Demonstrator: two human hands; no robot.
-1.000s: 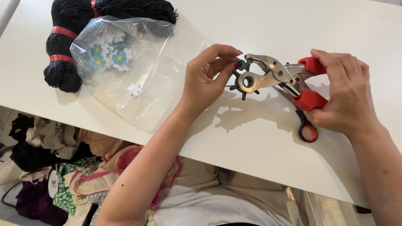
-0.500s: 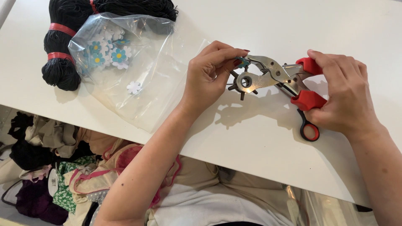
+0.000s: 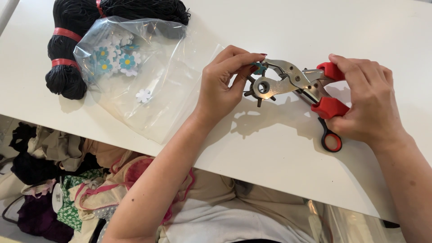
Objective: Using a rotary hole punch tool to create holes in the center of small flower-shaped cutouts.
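Left hand (image 3: 225, 85) pinches a small, light, floppy teal flower (image 3: 259, 69) by its edge; right hand (image 3: 366, 101) grips the heavy, rigid punch pliers (image 3: 288, 81) by their red handles.

The left hand (image 3: 222, 85) is raised just above the counter, back of the hand toward the camera, wrist bent slightly back. Its fingers (image 3: 243, 60) curl forward and pinch together at the tips, thumb meeting the forefinger, nails dark. The bare left forearm runs down and to the left toward the body. The right hand (image 3: 366, 101) sits further right, also back up, knuckles arched, its fingers wrapped down and closed in a firm grip, thumb tucked beneath and out of sight. The bare right forearm leads off to the lower right corner. The two hands are near each other, not touching.
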